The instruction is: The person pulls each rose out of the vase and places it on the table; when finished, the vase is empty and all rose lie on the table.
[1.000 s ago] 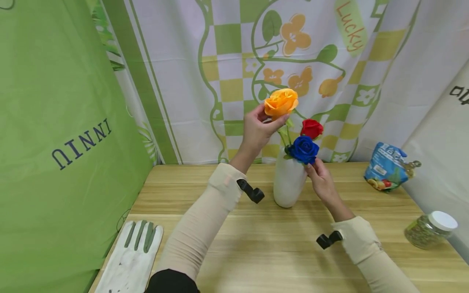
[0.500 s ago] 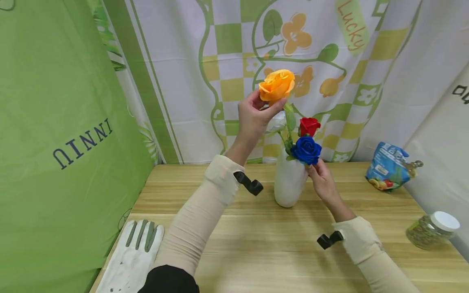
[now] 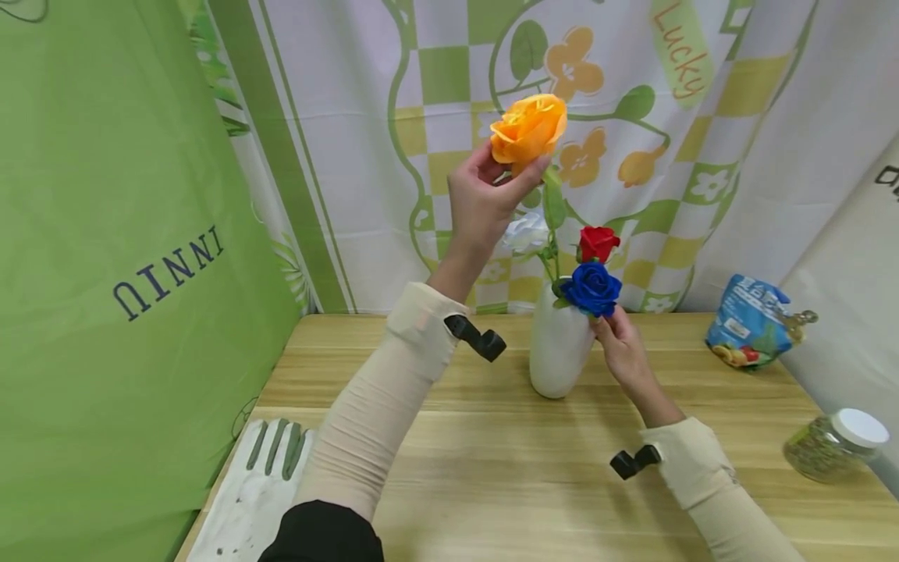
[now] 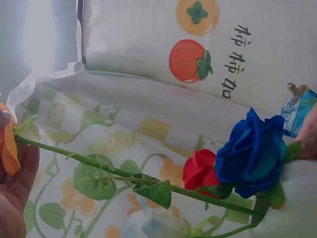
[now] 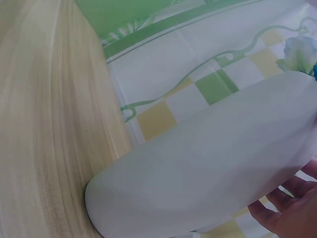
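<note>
The smooth white vase [image 3: 559, 347] could tip on the pale wooden worktop [image 3: 506, 468] if the long-stemmed, fabric-looking orange rose [image 3: 528, 129] (its stem runs down into the vase) snags. The left hand [image 3: 483, 191], held high, pinches that rose beneath its bloom; the right hand [image 3: 625, 355], lower, holds the vase near its rim.

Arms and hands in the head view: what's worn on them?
The left sleeve and right sleeve are cream, each with a small angled black device at the cuff. Black fabric covers the left arm nearer the body. No gloves on the left hand or right hand.
</note>
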Motion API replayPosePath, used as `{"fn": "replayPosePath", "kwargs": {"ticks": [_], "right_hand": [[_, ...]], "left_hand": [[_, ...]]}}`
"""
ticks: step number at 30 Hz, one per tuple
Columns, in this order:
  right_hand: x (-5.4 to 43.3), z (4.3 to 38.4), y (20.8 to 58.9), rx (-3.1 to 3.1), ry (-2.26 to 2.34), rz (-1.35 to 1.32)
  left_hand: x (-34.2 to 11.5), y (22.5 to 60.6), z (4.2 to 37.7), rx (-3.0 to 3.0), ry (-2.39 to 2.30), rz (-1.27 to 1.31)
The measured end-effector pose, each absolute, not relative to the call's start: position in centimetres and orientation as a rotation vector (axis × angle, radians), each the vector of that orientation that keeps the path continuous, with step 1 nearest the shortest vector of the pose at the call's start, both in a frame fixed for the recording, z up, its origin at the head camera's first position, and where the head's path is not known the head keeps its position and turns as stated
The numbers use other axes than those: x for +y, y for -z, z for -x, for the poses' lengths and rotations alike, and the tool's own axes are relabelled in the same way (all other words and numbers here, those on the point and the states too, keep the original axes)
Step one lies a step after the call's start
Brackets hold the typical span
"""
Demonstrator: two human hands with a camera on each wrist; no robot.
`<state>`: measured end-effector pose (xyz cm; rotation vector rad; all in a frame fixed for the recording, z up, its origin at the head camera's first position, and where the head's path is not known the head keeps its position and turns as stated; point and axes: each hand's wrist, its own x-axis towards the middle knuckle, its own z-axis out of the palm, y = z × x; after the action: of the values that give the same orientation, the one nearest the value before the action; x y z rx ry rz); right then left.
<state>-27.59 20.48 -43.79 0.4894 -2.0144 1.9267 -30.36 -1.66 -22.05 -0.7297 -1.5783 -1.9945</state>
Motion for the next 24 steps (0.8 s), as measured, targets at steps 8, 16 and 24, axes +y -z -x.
{"fn": "replayPosePath", "kwargs": {"ticks": [8,16,24], "right_hand": [[20.3,27.6,43.7,-2.025,-1.931,-0.451],[20.4,27.6,43.8,-2.036,-1.924,-0.430],[20.4,27.7,43.9,-2.023,-1.930,-0.445]], "left_hand": [[-1.9,20.0,29.5,-1.566,1.987,0.796],[-2.2,16.2,28.7,-1.563,1.972,0.865],[-2.4,14.4,27.1,-1.611,1.942,0.833]]}}
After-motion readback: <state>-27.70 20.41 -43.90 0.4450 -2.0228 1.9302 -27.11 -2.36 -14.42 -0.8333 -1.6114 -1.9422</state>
